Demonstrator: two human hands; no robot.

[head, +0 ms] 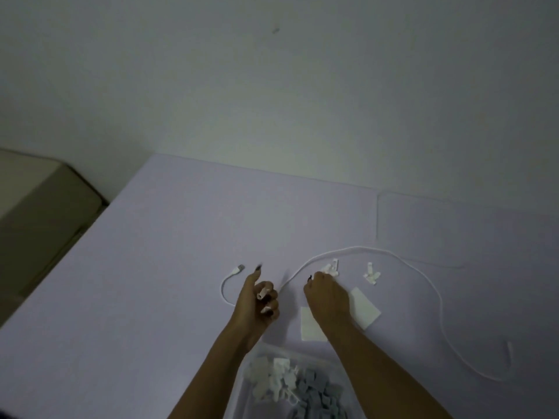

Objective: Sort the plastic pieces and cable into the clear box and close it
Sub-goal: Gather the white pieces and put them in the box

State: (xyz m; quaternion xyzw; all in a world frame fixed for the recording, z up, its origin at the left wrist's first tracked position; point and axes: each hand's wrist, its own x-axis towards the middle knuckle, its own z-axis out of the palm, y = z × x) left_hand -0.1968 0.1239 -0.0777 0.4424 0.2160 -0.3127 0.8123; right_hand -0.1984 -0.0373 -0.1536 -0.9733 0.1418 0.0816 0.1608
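Plainly the gathering step is in hand. The left hand (260,297) has its grip curled shut on a few small plastic pieces (262,293), and the right hand (328,293) pinches at a cluster (331,266) on the tabletop (181,237); whether that grip holds any yet is hard to tell. More pieces (371,274) and the cable (423,276) lie loose. Next, carry the handful back to the clear box (257,352), already partly filled.
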